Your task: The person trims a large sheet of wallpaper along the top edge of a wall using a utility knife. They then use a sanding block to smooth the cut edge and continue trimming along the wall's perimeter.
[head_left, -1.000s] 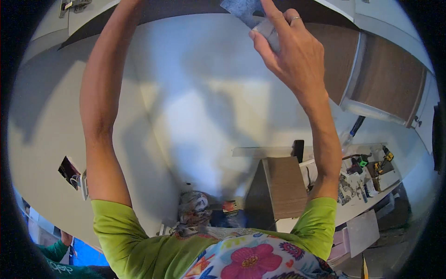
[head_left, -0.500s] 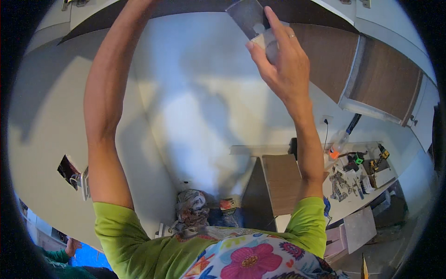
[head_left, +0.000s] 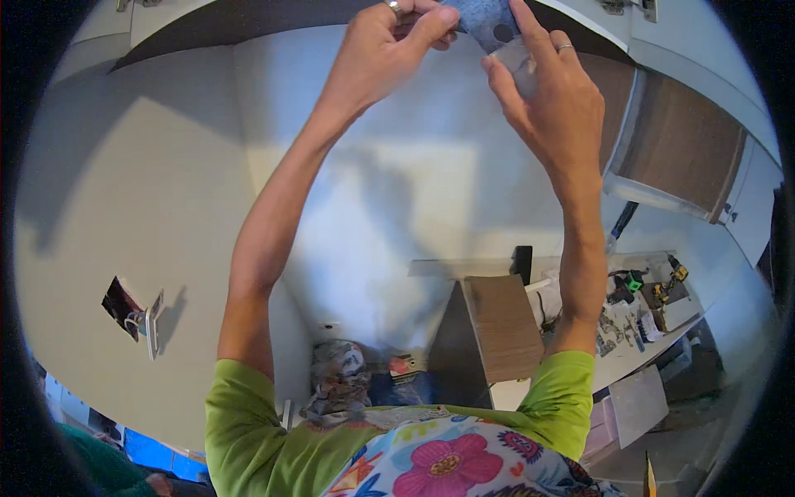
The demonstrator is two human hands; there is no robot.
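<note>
My right hand [head_left: 559, 103] is raised at the top of the view. It grips a flat scraper that looks like a putty knife [head_left: 483, 18], with a grey-blue flared blade and a pale part under my fingers. My left hand [head_left: 387, 43] is up beside it, fingers curled. Its thumb lies over the blade's left edge, and its fingertips show just below. The blade's top end is cut off by the frame. Both hands are just below the dark underside of a white wall cabinet [head_left: 580, 25].
Brown-doored cabinets [head_left: 683, 141] hang at the right. Below them, a counter [head_left: 662, 335] holds a yellow drill [head_left: 671, 277] and metal parts. A brown panel [head_left: 505, 327] stands in the middle. At the left, a socket plate [head_left: 153, 323] hangs out of a wall opening. A green sleeve [head_left: 95, 464] shows lower left.
My left hand has come down and right from beyond the top edge to the scraper's blade. My right hand has moved right with the scraper, whose blade now appears lighter.
</note>
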